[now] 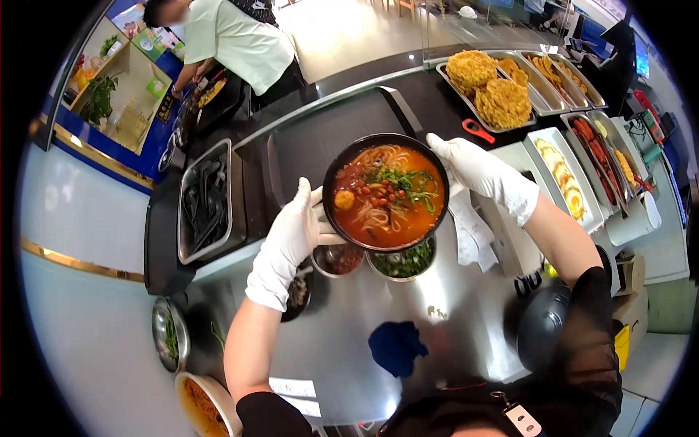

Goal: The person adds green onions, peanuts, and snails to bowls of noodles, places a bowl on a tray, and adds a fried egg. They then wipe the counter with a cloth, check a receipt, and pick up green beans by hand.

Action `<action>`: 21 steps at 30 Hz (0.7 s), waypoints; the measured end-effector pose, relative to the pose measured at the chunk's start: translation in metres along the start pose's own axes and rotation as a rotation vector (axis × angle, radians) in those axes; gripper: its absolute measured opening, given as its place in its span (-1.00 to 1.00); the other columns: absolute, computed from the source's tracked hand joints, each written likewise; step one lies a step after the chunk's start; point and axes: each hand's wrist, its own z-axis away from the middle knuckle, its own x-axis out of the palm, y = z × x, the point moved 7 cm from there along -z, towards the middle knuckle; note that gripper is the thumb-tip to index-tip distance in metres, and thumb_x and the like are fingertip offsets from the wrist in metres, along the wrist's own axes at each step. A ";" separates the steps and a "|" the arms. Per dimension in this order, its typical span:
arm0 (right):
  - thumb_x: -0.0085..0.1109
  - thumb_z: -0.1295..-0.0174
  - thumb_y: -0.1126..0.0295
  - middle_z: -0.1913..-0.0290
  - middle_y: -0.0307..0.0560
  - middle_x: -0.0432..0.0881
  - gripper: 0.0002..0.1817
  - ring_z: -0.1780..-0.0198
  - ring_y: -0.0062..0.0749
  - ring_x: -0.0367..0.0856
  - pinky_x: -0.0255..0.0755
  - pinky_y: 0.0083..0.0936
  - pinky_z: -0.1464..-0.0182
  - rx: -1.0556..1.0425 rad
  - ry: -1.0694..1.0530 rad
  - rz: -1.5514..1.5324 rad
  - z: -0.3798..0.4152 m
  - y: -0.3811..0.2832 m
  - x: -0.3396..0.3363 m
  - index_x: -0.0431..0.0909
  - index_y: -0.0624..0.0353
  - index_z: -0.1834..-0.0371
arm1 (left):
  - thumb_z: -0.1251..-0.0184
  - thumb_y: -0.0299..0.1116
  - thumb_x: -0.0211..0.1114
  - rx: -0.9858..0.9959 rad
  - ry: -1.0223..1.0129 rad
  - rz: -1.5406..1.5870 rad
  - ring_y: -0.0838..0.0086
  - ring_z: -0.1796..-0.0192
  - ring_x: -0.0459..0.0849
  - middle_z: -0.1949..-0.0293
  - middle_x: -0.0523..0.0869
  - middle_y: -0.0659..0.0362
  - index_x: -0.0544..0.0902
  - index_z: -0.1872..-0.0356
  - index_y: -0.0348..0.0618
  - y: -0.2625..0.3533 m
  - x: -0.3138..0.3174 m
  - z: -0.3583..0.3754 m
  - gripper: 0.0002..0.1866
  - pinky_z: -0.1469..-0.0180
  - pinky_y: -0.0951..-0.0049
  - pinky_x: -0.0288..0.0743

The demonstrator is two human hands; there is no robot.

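Note:
Between my two white-gloved hands I hold a black bowl of noodle soup (386, 191), with red broth, pale noodles, peanuts, green leaves and a round yellowish ball. My left hand (293, 226) grips the bowl's left side, its fingers reaching partly underneath. On the upper right rim rests my right hand (480, 171), thumb at the edge and the other fingers hidden. Just beyond the bowl lies a dark tray (335, 120). Partly covered below it are a bowl of chopped greens (404, 264) and a bowl of reddish-brown topping (339, 259).
A metal bin of black spoons (207, 200) stands at left. Trays of fried noodle cakes (502, 102), sausages (593, 156) and fried eggs (561, 175) line the right. A blue cloth (397, 348) lies on the steel counter (342, 349). Another person (240, 44) bends beyond the counter.

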 end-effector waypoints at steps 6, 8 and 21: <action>-0.19 -0.41 -0.12 0.25 0.00 0.64 -0.37 0.36 -0.34 0.66 0.61 -0.45 0.45 -0.071 0.010 -0.052 -0.107 -0.029 0.016 0.54 0.35 0.10 | -0.37 0.37 -0.28 0.040 0.003 -0.147 -0.01 -0.13 0.57 -0.23 0.46 -0.10 0.19 -0.37 -0.28 0.055 -0.081 -0.081 -0.11 -0.14 -0.02 0.46; -0.23 -0.42 -0.12 0.20 0.04 0.64 -0.36 0.32 -0.28 0.66 0.60 -0.41 0.42 -0.074 0.028 -0.068 -0.143 -0.027 0.018 0.52 0.35 0.04 | -0.31 0.43 -0.25 0.043 0.019 -0.187 -0.07 -0.19 0.52 -0.29 0.38 -0.15 0.13 -0.40 -0.31 0.064 -0.104 -0.105 -0.03 -0.18 -0.07 0.41; -0.29 -0.43 0.04 -0.05 0.27 0.57 -0.36 0.25 0.13 0.70 0.57 -0.19 0.06 -0.207 0.050 0.029 -0.212 -0.044 0.023 0.41 0.56 -0.07 | -0.22 0.53 -0.31 -0.006 0.116 -0.309 0.00 -0.27 0.41 -0.37 0.29 -0.07 0.04 -0.47 -0.18 0.074 -0.199 -0.192 0.04 -0.23 0.02 0.30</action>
